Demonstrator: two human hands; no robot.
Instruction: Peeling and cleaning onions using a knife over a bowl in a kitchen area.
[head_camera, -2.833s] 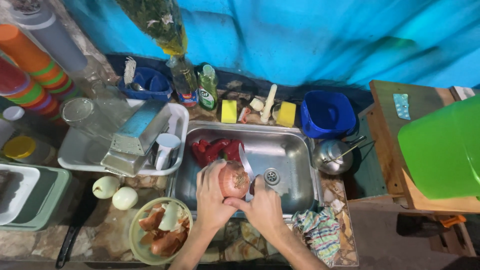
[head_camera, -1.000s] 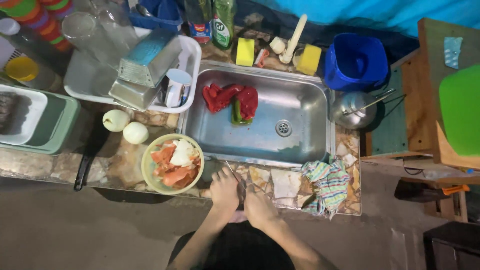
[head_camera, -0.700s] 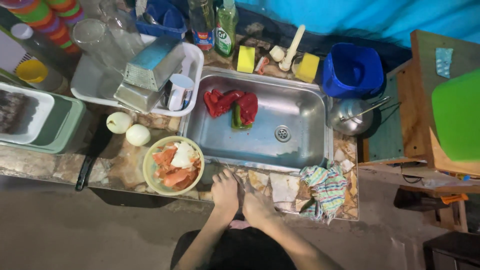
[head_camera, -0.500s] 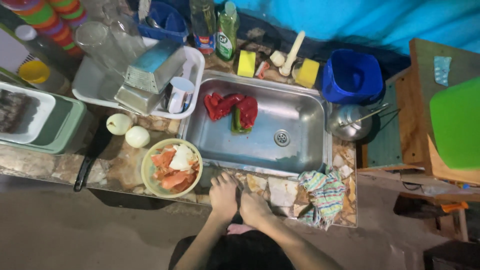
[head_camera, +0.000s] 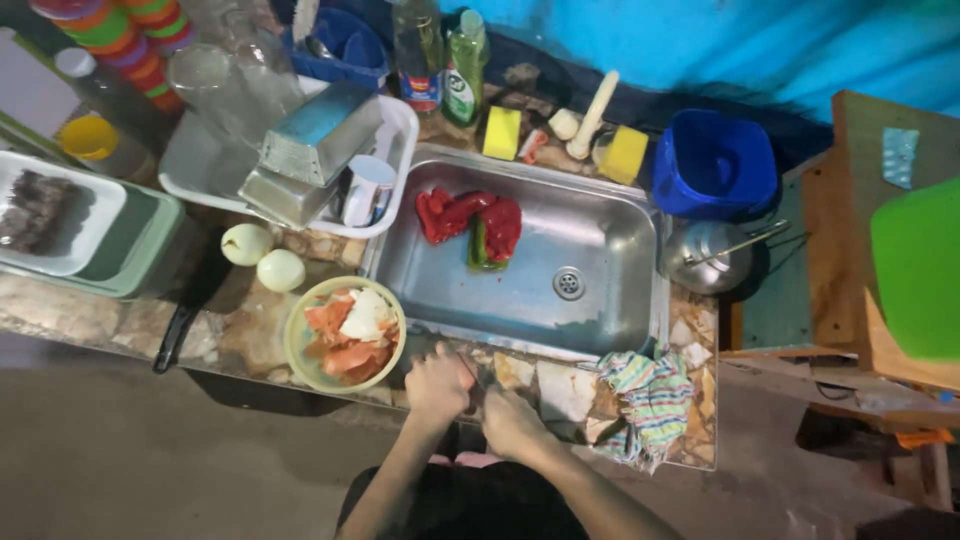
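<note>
A big metal sink (head_camera: 600, 250) sits in the counter, with red peppers (head_camera: 470, 215) lying in it, maybe to get washed. A yellow bowl (head_camera: 300, 350) of peels sits just left of the hands, close enough to drop scraps in. The left hand (head_camera: 438, 385) and right hand (head_camera: 510, 420) are close together at the counter's front edge. Both look curled, but I cannot tell what they hold.
</note>
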